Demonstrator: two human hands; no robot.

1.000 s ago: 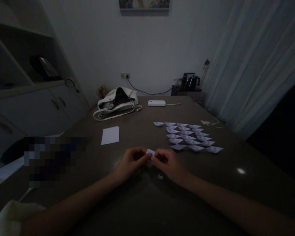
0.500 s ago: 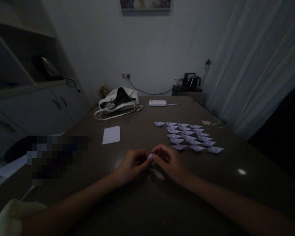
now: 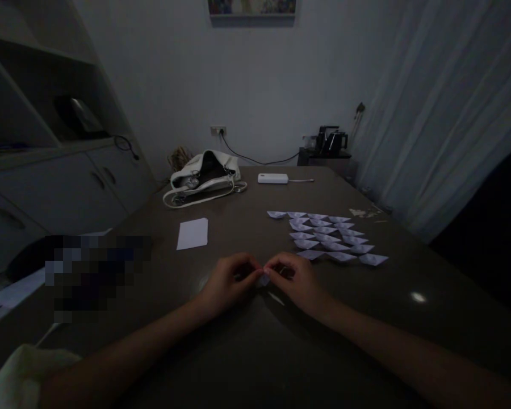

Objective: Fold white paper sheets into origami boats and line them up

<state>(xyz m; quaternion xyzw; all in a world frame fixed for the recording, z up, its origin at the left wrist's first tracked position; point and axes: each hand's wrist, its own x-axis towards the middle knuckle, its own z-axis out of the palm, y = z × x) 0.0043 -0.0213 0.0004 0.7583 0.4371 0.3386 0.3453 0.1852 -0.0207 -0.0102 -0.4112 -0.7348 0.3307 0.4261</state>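
Note:
A small folded piece of white paper (image 3: 263,280) is pinched between my two hands, low over the middle of the table. My left hand (image 3: 232,281) grips it from the left with thumb and fingertips. From the other side my right hand (image 3: 296,281) pinches it, fingertips nearly touching those of the left. Much of the paper is hidden by the fingers, so its exact fold cannot be made out. Beyond my right hand, several folded paper boats (image 3: 333,246) lie in rows. A stack of white paper sheets (image 3: 192,234) lies beyond my left hand.
A white handbag (image 3: 204,176) lies at the back left of the brown table (image 3: 238,363). To its right is a white power bank (image 3: 273,178) with a short cable. Paper scraps (image 3: 361,213) lie near the right edge. A blurred dark patch covers the left side.
The folded paper has tipped downward and now shows below my fingertips. Both hands have shifted only slightly, their fingertips still together. The boats and sheets have stayed put.

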